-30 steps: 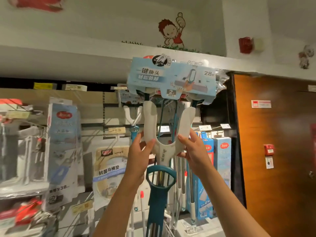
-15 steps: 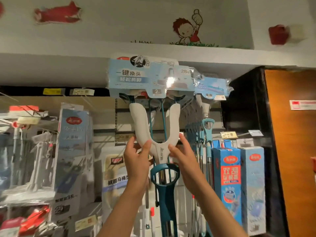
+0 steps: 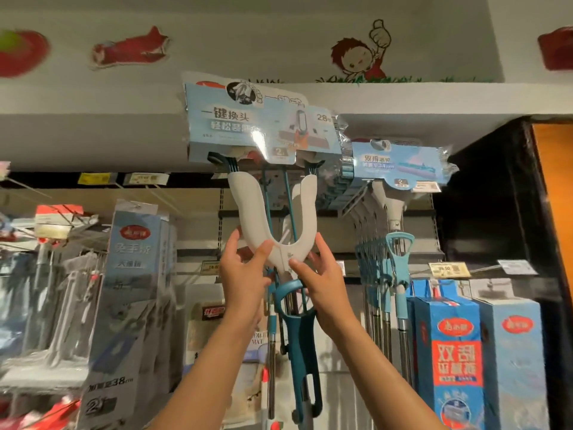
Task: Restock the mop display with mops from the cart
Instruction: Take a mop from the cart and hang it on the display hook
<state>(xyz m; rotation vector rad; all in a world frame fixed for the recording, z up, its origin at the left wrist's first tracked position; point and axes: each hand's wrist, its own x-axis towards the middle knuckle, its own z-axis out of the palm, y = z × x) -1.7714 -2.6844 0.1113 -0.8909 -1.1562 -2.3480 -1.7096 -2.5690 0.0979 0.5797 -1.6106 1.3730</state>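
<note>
Both forearms [image 3: 366, 364] bare, seemingly no sleeves.

Cartoon child decal [image 3: 359, 58] above; blue boxes [image 3: 455, 352], perhaps squeegees, lower right.

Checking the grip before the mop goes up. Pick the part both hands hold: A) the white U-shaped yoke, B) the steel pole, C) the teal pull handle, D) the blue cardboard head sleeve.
A: the left hand and the right hand pinch the base of the white U-shaped yoke, above the teal pull handle and below the blue cardboard head sleeve.
</note>
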